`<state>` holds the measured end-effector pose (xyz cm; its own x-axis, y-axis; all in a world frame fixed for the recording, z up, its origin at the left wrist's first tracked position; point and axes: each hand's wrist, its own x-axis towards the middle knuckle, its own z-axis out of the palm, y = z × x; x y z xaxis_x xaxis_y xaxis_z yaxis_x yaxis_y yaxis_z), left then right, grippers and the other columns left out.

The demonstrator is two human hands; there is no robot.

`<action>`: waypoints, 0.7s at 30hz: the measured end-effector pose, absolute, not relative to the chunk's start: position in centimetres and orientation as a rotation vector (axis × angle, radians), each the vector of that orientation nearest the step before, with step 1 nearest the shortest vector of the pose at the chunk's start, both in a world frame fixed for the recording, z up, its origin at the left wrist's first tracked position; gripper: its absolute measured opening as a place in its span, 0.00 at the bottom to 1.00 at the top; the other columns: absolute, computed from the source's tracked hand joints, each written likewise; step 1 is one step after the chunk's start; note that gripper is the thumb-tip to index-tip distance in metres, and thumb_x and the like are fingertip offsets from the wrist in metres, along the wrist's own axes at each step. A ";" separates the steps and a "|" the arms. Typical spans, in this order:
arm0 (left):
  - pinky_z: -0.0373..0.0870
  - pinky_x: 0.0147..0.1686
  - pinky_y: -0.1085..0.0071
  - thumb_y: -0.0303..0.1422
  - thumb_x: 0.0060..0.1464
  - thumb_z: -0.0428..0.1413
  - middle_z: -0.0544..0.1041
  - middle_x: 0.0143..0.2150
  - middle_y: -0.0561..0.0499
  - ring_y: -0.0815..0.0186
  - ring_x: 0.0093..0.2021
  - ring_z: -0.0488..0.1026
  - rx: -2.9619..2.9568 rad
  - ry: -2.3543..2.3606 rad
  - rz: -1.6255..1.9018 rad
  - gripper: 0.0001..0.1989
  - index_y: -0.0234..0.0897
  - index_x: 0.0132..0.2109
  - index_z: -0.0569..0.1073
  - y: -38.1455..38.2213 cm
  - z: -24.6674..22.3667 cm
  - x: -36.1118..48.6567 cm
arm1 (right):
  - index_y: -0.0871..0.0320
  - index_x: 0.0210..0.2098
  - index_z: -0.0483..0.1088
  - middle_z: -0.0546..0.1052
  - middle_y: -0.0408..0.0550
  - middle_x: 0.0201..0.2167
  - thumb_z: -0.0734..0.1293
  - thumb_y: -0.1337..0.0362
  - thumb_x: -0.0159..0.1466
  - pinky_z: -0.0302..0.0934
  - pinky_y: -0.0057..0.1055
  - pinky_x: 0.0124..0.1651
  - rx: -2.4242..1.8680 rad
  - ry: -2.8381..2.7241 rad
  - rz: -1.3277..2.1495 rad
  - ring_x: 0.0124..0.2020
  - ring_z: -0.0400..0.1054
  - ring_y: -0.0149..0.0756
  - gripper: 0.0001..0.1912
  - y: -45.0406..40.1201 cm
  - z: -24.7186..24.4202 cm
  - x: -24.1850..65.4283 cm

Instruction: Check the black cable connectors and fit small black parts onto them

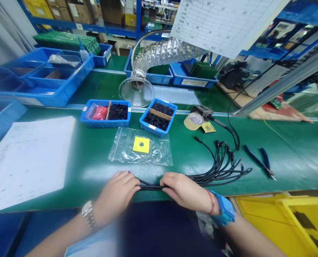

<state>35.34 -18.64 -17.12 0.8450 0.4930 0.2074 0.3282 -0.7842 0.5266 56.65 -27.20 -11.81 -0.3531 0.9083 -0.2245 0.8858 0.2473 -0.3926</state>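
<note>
A bundle of black cables lies along the front of the green bench. My left hand is closed round it at the left, and my right hand pinches it a short way to the right. Between the two hands the cables run nearly straight. Past my right hand they fan out into loose ends with small connectors on the bench. Just beyond my hands a clear zip bag lies flat, with a yellow square sponge on it. What my fingers cover of the bundle is hidden.
Two small blue bins hold small dark parts. A soldering iron holder and a round tin stand right of them. Blue-handled cutters lie at right. Paper sheets cover the left. A fume duct hangs behind.
</note>
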 end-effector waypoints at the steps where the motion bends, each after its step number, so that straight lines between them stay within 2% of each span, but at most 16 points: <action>1: 0.65 0.35 0.67 0.31 0.55 0.46 0.72 0.30 0.50 0.65 0.33 0.67 2.521 0.575 0.492 0.09 0.37 0.35 0.71 -18.4 -16.8 35.3 | 0.59 0.34 0.65 0.70 0.47 0.30 0.56 0.68 0.61 0.58 0.27 0.36 -1.744 -2.395 0.738 0.32 0.64 0.32 0.07 -27.4 -11.2 57.0; 5: 0.67 0.30 0.74 0.30 0.56 0.44 0.73 0.29 0.50 0.69 0.30 0.69 2.417 0.490 0.564 0.12 0.37 0.41 0.71 -17.3 -16.1 35.1 | 0.58 0.37 0.66 0.71 0.47 0.30 0.53 0.67 0.63 0.57 0.26 0.33 -1.794 -2.382 0.553 0.30 0.64 0.31 0.11 -27.5 -9.0 58.3; 7: 0.67 0.29 0.75 0.30 0.56 0.45 0.73 0.28 0.51 0.70 0.29 0.70 2.420 0.538 0.613 0.12 0.37 0.40 0.72 -16.7 -16.0 35.4 | 0.58 0.37 0.67 0.71 0.48 0.28 0.53 0.66 0.63 0.57 0.27 0.31 -1.896 -2.406 0.374 0.28 0.64 0.32 0.12 -27.2 -8.6 58.4; 9: 0.67 0.30 0.74 0.31 0.55 0.47 0.74 0.28 0.52 0.70 0.29 0.70 2.439 0.587 0.682 0.10 0.36 0.38 0.73 -16.2 -15.9 36.1 | 0.59 0.40 0.66 0.72 0.49 0.30 0.54 0.65 0.63 0.59 0.29 0.33 -1.937 -2.381 0.298 0.31 0.66 0.35 0.12 -26.3 -8.8 57.9; 13: 0.68 0.33 0.74 0.31 0.55 0.47 0.76 0.31 0.51 0.70 0.31 0.71 2.443 0.526 0.820 0.09 0.36 0.37 0.72 -15.7 -15.7 37.7 | 0.58 0.45 0.65 0.73 0.50 0.40 0.58 0.64 0.61 0.60 0.31 0.42 -1.705 -2.253 0.457 0.40 0.67 0.35 0.13 -23.7 -10.3 56.1; 18: 0.67 0.35 0.66 0.27 0.57 0.42 0.73 0.31 0.46 0.64 0.33 0.68 2.698 0.572 0.837 0.13 0.31 0.43 0.69 -15.3 -17.1 38.0 | 0.58 0.36 0.70 0.75 0.46 0.32 0.58 0.66 0.62 0.61 0.27 0.39 -1.555 -2.149 0.604 0.34 0.68 0.31 0.10 -21.3 -11.3 55.4; 21: 0.65 0.36 0.64 0.27 0.57 0.41 0.71 0.31 0.45 0.62 0.34 0.66 2.741 0.605 0.681 0.13 0.31 0.40 0.70 -15.0 -17.6 37.4 | 0.58 0.35 0.70 0.75 0.46 0.31 0.57 0.65 0.62 0.60 0.26 0.38 -1.526 -2.230 0.648 0.32 0.68 0.30 0.11 -20.9 -11.2 55.7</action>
